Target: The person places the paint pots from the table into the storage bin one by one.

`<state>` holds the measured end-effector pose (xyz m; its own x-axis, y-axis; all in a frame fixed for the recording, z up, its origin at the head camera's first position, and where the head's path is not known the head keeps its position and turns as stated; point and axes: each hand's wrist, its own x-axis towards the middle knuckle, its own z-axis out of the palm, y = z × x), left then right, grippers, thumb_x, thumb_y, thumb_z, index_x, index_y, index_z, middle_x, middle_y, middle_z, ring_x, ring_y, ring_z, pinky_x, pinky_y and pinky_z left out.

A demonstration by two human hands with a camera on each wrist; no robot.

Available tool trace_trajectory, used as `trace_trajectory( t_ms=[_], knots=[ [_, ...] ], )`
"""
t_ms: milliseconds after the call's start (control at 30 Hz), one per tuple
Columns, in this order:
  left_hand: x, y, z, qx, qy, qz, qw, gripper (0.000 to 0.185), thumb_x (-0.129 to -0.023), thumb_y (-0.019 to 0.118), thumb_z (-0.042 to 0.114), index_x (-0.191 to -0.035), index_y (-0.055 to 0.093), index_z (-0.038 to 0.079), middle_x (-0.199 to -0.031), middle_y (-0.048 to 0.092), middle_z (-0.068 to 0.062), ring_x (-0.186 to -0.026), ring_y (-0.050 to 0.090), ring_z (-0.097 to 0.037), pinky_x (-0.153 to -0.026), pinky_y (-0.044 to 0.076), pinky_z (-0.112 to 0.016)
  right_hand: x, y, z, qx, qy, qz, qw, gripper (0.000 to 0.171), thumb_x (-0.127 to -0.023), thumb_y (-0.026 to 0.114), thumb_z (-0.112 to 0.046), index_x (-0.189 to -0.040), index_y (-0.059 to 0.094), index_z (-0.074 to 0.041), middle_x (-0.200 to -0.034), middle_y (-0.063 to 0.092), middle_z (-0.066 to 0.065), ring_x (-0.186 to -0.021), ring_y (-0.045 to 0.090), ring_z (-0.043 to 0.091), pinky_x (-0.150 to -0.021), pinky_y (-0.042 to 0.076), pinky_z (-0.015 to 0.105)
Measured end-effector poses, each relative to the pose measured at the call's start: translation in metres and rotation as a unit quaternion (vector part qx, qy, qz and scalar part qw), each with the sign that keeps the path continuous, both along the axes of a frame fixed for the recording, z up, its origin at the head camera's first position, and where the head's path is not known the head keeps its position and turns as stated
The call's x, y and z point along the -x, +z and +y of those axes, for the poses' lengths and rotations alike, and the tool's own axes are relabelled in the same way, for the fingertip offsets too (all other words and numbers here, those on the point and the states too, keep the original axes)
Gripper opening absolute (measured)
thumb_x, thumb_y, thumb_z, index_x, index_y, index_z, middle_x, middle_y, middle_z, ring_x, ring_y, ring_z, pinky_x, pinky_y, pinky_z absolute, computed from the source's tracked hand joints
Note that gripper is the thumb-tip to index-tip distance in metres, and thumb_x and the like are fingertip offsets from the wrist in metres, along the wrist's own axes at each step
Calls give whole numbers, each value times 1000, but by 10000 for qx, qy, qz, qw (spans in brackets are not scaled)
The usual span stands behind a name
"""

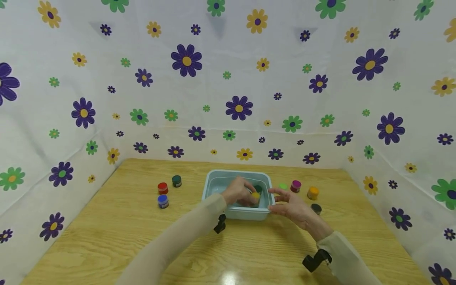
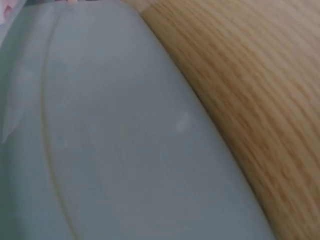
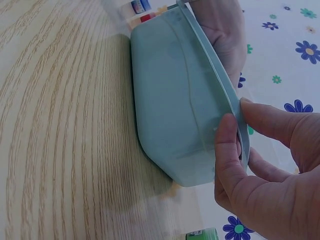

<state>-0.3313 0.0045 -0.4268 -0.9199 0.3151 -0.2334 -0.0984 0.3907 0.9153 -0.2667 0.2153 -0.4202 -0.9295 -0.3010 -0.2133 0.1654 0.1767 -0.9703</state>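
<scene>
A light blue plastic tub (image 1: 246, 215) stands on the wooden table, its outer wall (image 2: 125, 125) filling most of the left wrist view. My left hand (image 1: 238, 191) reaches down inside it, fingers curled round a small yellow-lidded paint jar (image 1: 255, 195). Just behind that jar, also in the tub, is a dark green jar (image 1: 258, 188). At the tub's right end my right hand (image 1: 293, 208) pinches the rim; the right wrist view shows its thumb above and its fingers (image 3: 227, 142) against the outer wall.
Left of the tub stand a red jar (image 1: 162, 188), a blue jar (image 1: 163, 201) and a dark green-lidded jar (image 1: 176, 181). Right of it are light green (image 1: 283, 186), magenta (image 1: 295, 186), orange (image 1: 313, 192) and black (image 1: 316, 208) jars. Flowered cloth (image 1: 213, 91) encloses the table's back and sides.
</scene>
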Motion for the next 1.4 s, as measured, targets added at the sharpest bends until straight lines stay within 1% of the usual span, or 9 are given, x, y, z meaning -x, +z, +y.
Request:
trace_trajectory(
  t_ms=[200,300,400,567,733,867,1000,1100,1400],
  knots=[
    [-2,-1,-1,-7,-112,-39,9999,42,-71,82,-8,-111,68,-7,-92,71,-18,-72,74,-30,-61,62,-35,-1,0,-1,-71,19,17,10000,68,-90,70,-8,-149,36,-2,-139,36,30,-99,57,23,-93,57,35],
    [-2,-2,-1,136,-160,154,9997,42,-69,84,-6,-108,70,-5,-103,68,-16,-71,72,-26,-63,61,-32,-1,1,-1,-88,-25,3,10000,68,-90,70,-8,-149,36,-2,-139,36,30,-100,57,23,-93,57,34],
    [-1,-3,1,330,-194,341,9987,40,-67,86,-3,-105,72,-4,-108,66,-15,-70,69,-21,-65,60,-30,-2,0,-1,-100,-79,-17,9999,67,-90,70,-8,-149,37,-2,-140,36,30,-100,57,23,-93,57,34],
    [0,-6,1,549,-228,510,9969,40,-67,87,-1,-104,71,-4,-102,68,-14,-74,66,-17,-68,58,-27,-2,-1,-1,-51,-102,-57,9999,67,-90,70,-7,-148,37,-3,-139,35,30,-99,57,23,-93,57,34],
    [1,-8,2,547,-179,457,9973,40,-68,87,1,-103,70,-5,-93,69,-13,-74,69,-20,-68,59,-28,-2,-1,-1,33,-79,-64,9999,67,-90,70,-5,-148,36,-2,-139,35,30,-98,57,21,-93,57,35],
    [2,-8,2,582,-157,514,9969,37,-69,87,2,-101,70,-5,-92,68,-11,-73,69,-18,-68,59,-27,-1,0,-1,23,-47,-78,10000,67,-91,69,-6,-149,36,-2,-140,34,30,-98,57,21,-93,57,34],
    [3,-8,3,184,-188,269,9993,34,-73,82,-4,-103,68,-9,-90,68,-16,-74,73,-28,-67,62,-32,1,0,0,-30,-35,-65,10000,68,-91,70,-7,-149,36,-2,-141,33,30,-99,57,22,-92,57,34],
    [5,-9,4,-53,-207,137,9997,32,-76,79,-7,-104,66,-12,-88,68,-18,-76,73,-32,-67,63,-35,2,0,0,-70,-19,-41,10000,68,-90,70,-8,-149,35,-3,-140,34,29,-100,57,22,-93,57,34],
    [5,-10,0,-279,-247,145,9992,30,-76,77,-9,-103,66,-15,-89,68,-18,-80,73,-33,-69,63,-36,0,0,-1,-61,-29,-54,10000,67,-91,69,-7,-149,36,-2,-139,34,28,-99,56,22,-93,57,33]
  ],
)
